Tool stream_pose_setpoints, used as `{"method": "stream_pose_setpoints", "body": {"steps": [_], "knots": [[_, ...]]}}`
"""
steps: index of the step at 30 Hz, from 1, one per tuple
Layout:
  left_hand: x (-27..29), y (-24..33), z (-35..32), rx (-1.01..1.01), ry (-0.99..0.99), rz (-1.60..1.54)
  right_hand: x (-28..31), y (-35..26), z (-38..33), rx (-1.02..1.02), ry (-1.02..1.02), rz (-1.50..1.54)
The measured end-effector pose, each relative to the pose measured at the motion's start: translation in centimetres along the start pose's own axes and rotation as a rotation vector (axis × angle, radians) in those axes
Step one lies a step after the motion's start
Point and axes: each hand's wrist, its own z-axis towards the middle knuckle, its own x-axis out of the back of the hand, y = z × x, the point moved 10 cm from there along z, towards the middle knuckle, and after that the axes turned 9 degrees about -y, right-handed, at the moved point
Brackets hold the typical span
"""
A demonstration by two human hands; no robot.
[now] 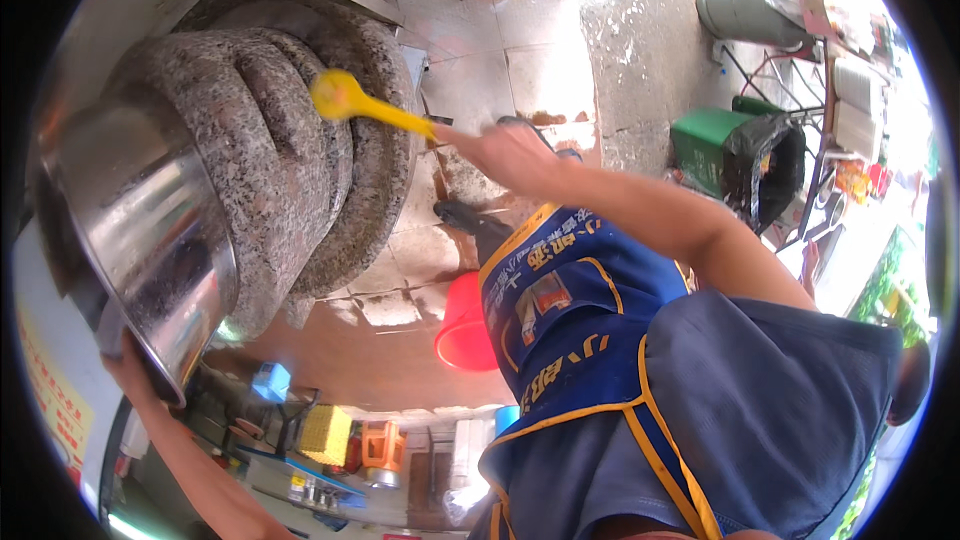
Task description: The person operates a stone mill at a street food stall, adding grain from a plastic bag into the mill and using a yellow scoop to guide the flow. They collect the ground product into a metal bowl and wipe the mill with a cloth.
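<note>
Ladle (pixel 368 108): bright yellow from bowl to handle, with an orange-tinged patch in the bowl
Stone mill (pixel 285 155): grey, finely speckled dark and pale, with a faint pinkish cast
Pot (pixel 150 205): shiny silver, streaked with light and dark reflections
Apron (pixel 640 285): deep blue, edged in yellow, with yellow and white lettering
Shirt (pixel 765 390): plain dark grey-blue
Bucket (pixel 465 330): bright red
Bin (pixel 698 152): green
Bin bag (pixel 750 162): black
Basket (pixel 326 433): yellow
Stool (pixel 381 445): orange
Floor tiles (pixel 455 25): pale, blotched with brown
</note>
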Motion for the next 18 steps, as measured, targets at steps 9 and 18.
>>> {"method": "stream_pose_setpoints", "body": {"steps": [9,18], "knots": [[-0.2,2.3,-1.1,-0.021,0.021,-0.290,-1.6,-1.8,-0.4,-0.159,-0.042,0.075],[-0.7,5.3,-0.2,-0.076,0.022,-0.319,2.9,-5.0,7.7,-0.227,0.261,0.219]]}}
